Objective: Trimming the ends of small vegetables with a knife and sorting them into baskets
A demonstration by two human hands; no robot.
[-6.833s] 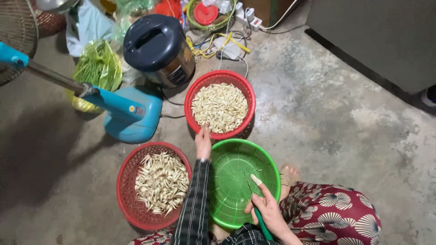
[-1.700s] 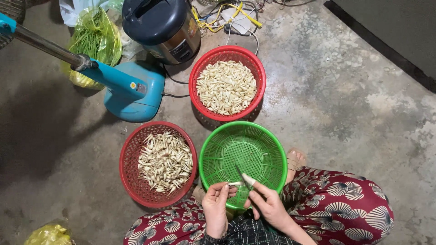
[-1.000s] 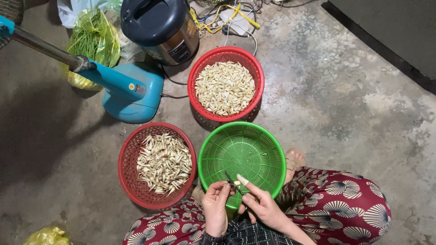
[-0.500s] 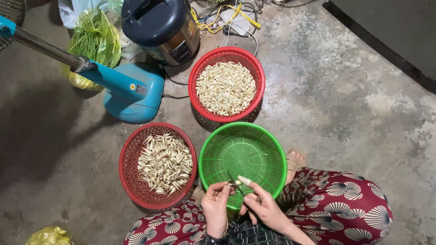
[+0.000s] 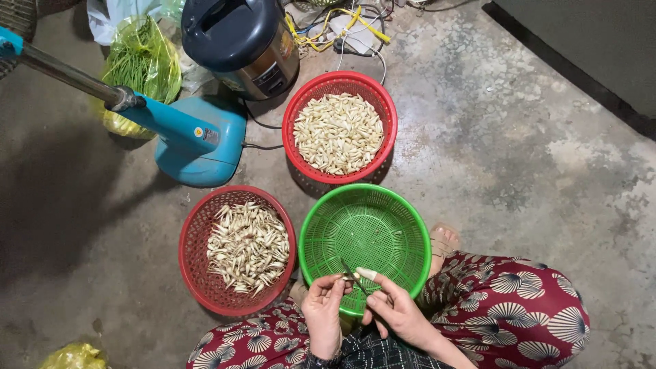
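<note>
Green basket point(image 5: 365, 229) under hands | left hand point(image 5: 322, 316) pinches small piece | right hand point(image 5: 396, 311) grips knife point(image 5: 352, 275)

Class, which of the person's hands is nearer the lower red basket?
Left. The left hand sits just right of the red basket; the right hand is farther right.

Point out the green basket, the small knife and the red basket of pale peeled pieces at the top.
green basket point(image 5: 400, 225): head view, on the bare mesh inside wall.
small knife point(image 5: 352, 271): head view, on the thin dark blade.
red basket of pale peeled pieces point(image 5: 296, 117): head view, on the left rim.
</note>
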